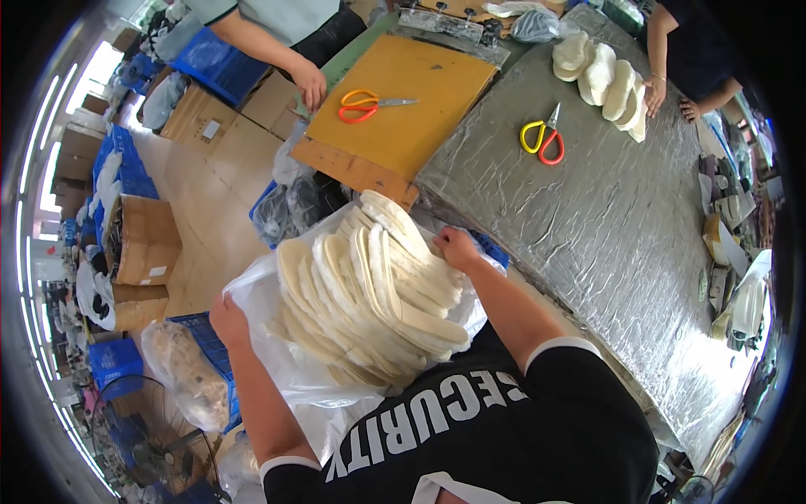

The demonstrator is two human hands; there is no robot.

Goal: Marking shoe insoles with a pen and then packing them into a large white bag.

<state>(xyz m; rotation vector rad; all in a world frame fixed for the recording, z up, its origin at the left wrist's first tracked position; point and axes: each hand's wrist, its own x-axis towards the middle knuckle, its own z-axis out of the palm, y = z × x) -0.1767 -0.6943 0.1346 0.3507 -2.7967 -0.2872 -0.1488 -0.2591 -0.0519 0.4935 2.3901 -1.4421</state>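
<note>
A large heap of cream, fleecy insoles (369,290) lies stacked in a translucent white plastic bag (315,386) right in front of my body. At the bag's left rim, my left hand (228,319) is closed on the plastic. My right hand (456,246) grips the rim on the far right side, close beside the insoles, with its fingers curled. The bag's mouth is spread wide around the pile. The underside of the bag is hidden by its contents.
A grey-covered table (579,227) on the right bears yellow-and-red scissors (544,139) and more insoles (600,80) near a co-worker's hands (656,92). Orange-handled scissors (365,105) lie on a yellow board (403,126), beside another person's hand (311,86). Cardboard boxes (147,239) and a fan (155,445) stand left.
</note>
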